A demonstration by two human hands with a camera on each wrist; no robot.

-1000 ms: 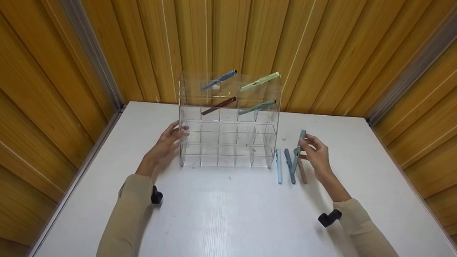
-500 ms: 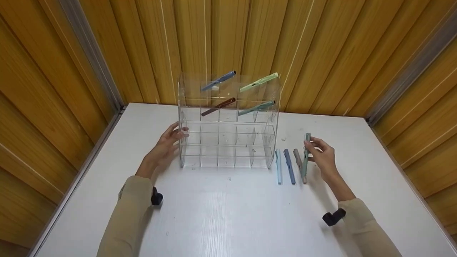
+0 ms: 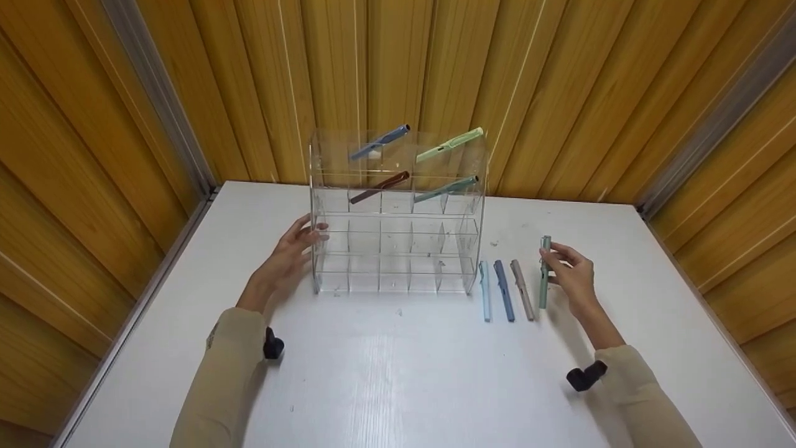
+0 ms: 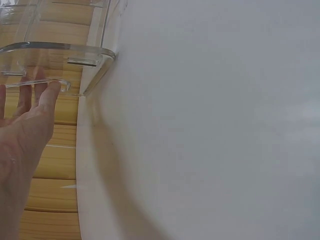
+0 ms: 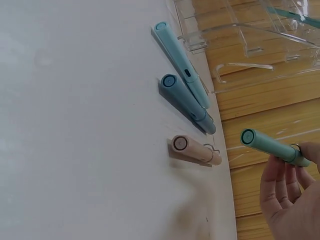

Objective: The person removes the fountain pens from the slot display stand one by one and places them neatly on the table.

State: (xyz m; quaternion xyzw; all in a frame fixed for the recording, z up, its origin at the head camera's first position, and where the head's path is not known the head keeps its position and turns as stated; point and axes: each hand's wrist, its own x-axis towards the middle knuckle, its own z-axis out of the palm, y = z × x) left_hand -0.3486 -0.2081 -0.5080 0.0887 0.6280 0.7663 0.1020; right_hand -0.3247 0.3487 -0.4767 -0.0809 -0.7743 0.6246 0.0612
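My left hand [image 3: 289, 249] grips the left side of a clear acrylic pen display stand [image 3: 395, 272]; in the left wrist view its fingers [image 4: 41, 90] show at the panel's edge, partly through the plastic. With thumb and fingers, my right hand [image 3: 572, 274] pinches a green pen [image 3: 544, 280] near its upper end, cap clip visible. Left of it, a light blue pen [image 3: 485, 291], a dark blue pen [image 3: 504, 291] and a brownish pen [image 3: 522, 290] lie side by side on the white table [image 3: 385, 373]. The right wrist view shows the green pen [image 5: 270, 145] held apart from these.
Blue [image 3: 380, 142], pale green [image 3: 451, 144], dark red [image 3: 380, 187] and teal [image 3: 446, 189] pens rest slanted in the stand's upper tiers. Its lower tiers are split by clear dividers. A wood-patterned wall [image 3: 398, 68] rises behind the table.
My right hand has carried the green pen rightward, from over the dark blue pen to right of the brownish one, turning it nearly straight. The left hand stays at the stand.
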